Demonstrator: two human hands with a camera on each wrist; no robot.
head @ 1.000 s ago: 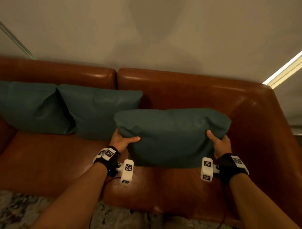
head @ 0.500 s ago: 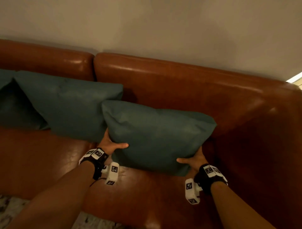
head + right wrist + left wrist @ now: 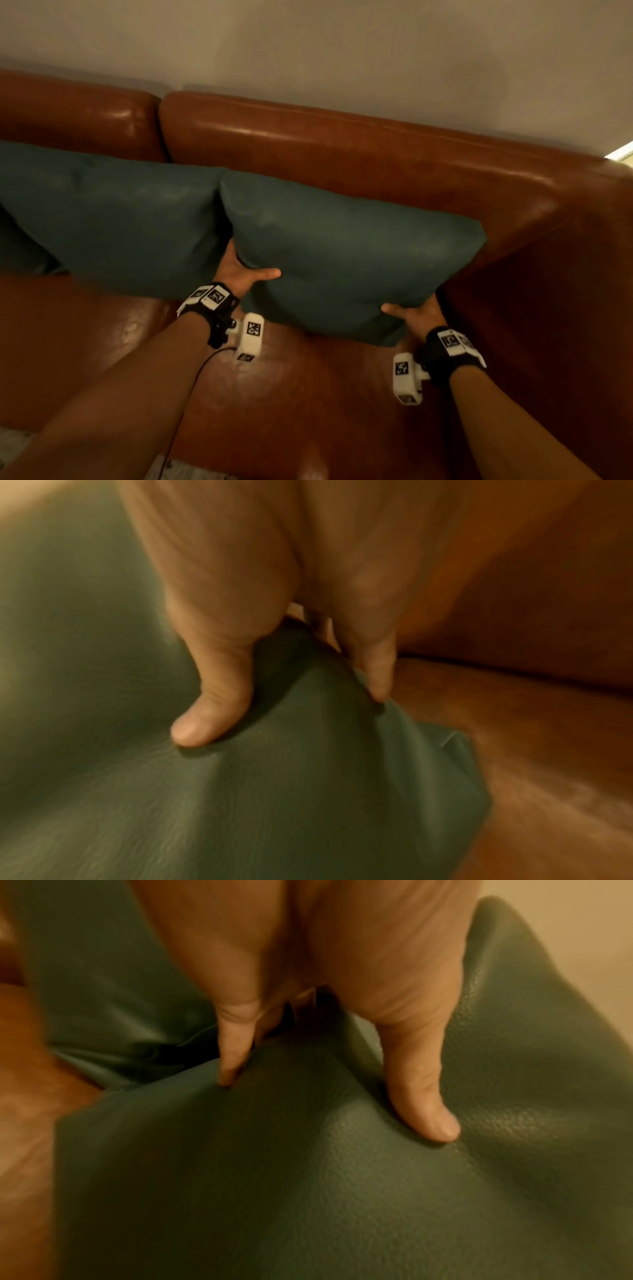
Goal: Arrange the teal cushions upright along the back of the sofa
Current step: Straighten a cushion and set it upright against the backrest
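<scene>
A teal cushion [image 3: 346,253] leans against the brown leather sofa back [image 3: 342,150] near the right armrest. My left hand [image 3: 239,270] grips its left edge, thumb on the front face and fingers behind. My right hand [image 3: 416,313] grips its lower right corner the same way. In the left wrist view the thumb [image 3: 421,1096] presses into the cushion [image 3: 308,1177]. The right wrist view shows the right thumb [image 3: 209,704] on the cushion [image 3: 274,791] and a finger [image 3: 377,674] behind the corner. A second teal cushion [image 3: 113,222] stands upright to the left, touching the held one.
The right armrest [image 3: 565,274] rises close beside the cushion. Part of a third teal cushion [image 3: 17,250] shows at the far left. The bare sofa seat [image 3: 308,394] lies in front, under my forearms. A pale wall [image 3: 308,51] is behind the sofa.
The held cushion has gone from in front of the sofa back to leaning against it, beside the second cushion. My right hand has slid from its right edge down to the lower right corner.
</scene>
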